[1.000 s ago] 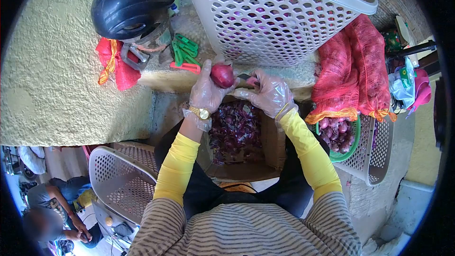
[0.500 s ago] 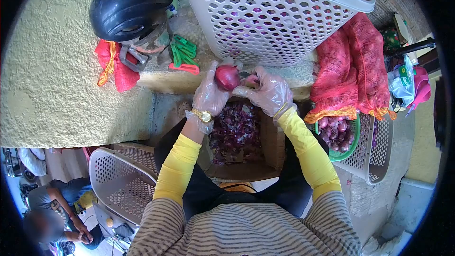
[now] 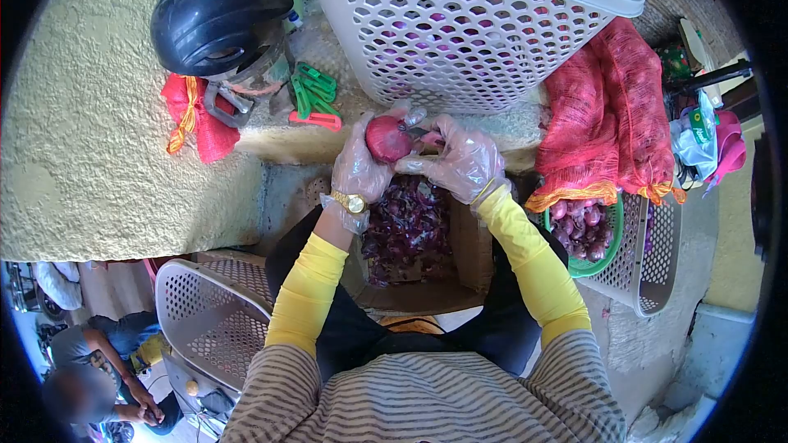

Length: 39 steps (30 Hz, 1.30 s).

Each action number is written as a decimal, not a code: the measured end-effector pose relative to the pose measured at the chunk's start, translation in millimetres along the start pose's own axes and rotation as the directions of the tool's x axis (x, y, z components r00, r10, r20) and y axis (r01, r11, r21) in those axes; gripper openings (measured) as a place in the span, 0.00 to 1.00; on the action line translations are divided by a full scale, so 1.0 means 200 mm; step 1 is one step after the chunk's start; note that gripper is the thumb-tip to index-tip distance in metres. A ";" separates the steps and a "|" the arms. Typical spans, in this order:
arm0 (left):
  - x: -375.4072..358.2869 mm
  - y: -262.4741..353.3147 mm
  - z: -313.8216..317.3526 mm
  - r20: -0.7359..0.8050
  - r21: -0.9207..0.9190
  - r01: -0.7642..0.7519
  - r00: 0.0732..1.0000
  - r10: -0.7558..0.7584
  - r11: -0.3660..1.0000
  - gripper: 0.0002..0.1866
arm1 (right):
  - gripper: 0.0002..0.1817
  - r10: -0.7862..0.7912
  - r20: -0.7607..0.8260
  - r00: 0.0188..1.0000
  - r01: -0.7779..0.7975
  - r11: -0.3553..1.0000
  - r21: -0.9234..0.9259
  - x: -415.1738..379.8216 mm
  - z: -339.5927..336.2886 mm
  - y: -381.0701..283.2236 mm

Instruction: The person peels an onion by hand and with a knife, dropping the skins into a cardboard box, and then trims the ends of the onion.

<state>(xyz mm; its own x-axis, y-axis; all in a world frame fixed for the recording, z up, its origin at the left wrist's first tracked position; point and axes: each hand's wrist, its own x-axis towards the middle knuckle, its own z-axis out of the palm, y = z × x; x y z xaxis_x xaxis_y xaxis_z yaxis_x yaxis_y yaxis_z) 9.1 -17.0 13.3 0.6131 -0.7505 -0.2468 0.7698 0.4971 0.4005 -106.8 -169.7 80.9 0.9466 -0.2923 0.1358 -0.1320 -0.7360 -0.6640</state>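
A red onion (image 3: 388, 139) is held in my left hand (image 3: 361, 166), which wears a clear plastic glove and has a gold watch at the wrist. My gloved right hand (image 3: 468, 160) is closed just right of the onion, pinching a small blade whose dark tip shows between the hands; a purple piece, perhaps peel, is at its fingers. Below both hands a cardboard box (image 3: 474, 254) holds a heap of purple onion skins (image 3: 408, 230).
A large perforated crate (image 3: 460, 33) stands ahead. Red mesh sacks (image 3: 579, 131) and a green basket (image 3: 614, 253) of onions are right. Left are a black helmet (image 3: 215, 16), green clips (image 3: 313, 90) and an empty crate (image 3: 209, 312). A person (image 3: 107, 361) sits lower left.
The onion has turned and shifted slightly left in my left hand. My right hand has moved slightly left with it. The view has shifted a little.
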 end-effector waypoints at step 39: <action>-0.06 0.00 0.11 -0.260 0.257 -0.159 0.939 0.226 0.953 0.38 | 0.36 -0.143 -0.143 0.979 0.148 0.989 0.027 0.00 0.09 0.05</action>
<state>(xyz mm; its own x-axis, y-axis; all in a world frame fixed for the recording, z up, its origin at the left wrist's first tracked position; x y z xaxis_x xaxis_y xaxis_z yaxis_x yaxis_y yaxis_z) -2.1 -17.3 36.1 0.7960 -0.4784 -0.3708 0.5908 0.4810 0.6478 -102.8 -167.3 61.1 0.9040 -0.2680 0.3330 0.0180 -0.7546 -0.6560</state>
